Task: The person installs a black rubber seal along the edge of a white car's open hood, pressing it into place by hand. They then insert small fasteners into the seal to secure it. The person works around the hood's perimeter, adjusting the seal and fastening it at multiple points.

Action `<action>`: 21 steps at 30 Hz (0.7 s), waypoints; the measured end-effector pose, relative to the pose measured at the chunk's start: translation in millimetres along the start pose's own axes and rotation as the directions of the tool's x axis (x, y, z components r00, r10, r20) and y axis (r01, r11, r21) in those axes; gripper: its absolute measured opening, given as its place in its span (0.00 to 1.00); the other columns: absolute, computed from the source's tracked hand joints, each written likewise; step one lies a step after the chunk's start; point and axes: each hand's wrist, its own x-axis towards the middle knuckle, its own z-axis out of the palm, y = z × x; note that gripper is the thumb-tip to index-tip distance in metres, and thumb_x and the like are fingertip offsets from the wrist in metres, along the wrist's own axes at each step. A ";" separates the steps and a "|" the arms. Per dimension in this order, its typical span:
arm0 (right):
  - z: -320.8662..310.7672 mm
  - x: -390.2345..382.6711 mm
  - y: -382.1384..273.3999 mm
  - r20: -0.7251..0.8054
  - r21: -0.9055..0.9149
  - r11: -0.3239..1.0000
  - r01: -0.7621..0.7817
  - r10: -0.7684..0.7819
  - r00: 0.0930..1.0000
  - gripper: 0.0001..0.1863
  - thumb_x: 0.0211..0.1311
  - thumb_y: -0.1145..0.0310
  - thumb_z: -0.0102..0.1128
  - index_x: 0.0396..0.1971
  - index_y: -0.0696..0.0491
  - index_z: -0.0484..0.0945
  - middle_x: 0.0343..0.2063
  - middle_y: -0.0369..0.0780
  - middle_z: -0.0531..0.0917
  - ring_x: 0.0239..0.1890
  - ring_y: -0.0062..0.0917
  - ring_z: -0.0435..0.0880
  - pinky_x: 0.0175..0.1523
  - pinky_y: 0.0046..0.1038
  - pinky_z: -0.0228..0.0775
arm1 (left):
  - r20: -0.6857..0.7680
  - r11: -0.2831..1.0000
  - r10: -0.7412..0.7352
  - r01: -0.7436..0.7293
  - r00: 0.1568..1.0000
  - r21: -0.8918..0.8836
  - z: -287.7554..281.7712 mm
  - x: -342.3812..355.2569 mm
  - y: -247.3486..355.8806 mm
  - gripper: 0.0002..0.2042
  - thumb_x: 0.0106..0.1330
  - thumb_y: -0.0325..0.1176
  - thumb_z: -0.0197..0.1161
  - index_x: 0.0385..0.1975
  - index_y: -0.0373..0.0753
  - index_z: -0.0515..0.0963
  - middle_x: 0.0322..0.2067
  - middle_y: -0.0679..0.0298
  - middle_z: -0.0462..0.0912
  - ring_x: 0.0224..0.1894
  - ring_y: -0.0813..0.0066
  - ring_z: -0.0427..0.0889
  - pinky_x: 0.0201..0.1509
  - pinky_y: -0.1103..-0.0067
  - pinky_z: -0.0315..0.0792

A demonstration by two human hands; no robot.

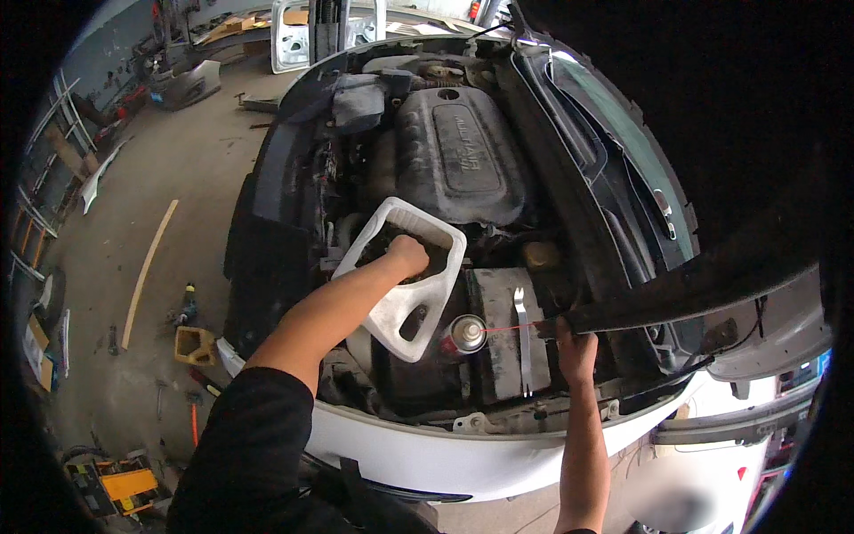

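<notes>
Engine bay of a white car (463, 458), seen from above the front bumper. Nearest, the right hand (576, 349) rests on the bay's front right edge beneath the dark raised bonnet (712, 267); whether its fingers grip anything cannot be told. Just left of it, an aerosol can (464, 335) lies on the battery (503, 329), its thin red straw (509, 327) pointing toward the right hand. A metal strap (522, 338) crosses the battery top. Beyond, the left arm extends forward, the left hand (407, 254) reaching inside a cut-open white plastic jug (411, 276) with dark contents, fingers curled and hidden. Farthest, the black engine cover (463, 156). On the workshop floor, left, a yellow stand (194, 345).
</notes>
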 end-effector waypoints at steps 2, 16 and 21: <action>-1.9 -0.9 -3.5 0.019 -0.003 1.000 -0.011 0.011 1.000 0.10 0.61 0.68 0.61 0.31 0.61 0.79 0.27 0.43 0.83 0.30 0.23 0.79 0.39 0.28 0.70 | 0.046 1.000 -0.009 0.009 0.999 0.009 -5.2 -0.9 -0.5 0.12 0.61 0.32 0.54 0.36 0.42 0.85 0.39 0.62 0.85 0.42 0.61 0.84 0.41 0.66 0.78; -6.6 -10.0 -1.7 0.006 -0.096 0.995 0.037 -0.036 0.999 0.12 0.60 0.67 0.61 0.35 0.61 0.79 0.27 0.44 0.84 0.30 0.30 0.81 0.39 0.29 0.71 | -0.147 0.838 -0.015 -0.068 0.989 -0.541 14.9 14.7 -27.7 0.14 0.51 0.33 0.61 0.38 0.38 0.83 0.37 0.51 0.84 0.40 0.56 0.83 0.44 0.67 0.76; -11.2 -11.2 5.5 -0.060 -0.151 0.986 0.074 -0.084 0.995 0.14 0.59 0.63 0.63 0.34 0.61 0.79 0.27 0.49 0.83 0.31 0.36 0.83 0.39 0.31 0.71 | 0.004 0.143 -0.053 0.011 0.999 -0.990 -1.7 -6.9 -45.1 0.11 0.59 0.33 0.60 0.38 0.36 0.79 0.30 0.57 0.84 0.30 0.67 0.82 0.34 0.71 0.76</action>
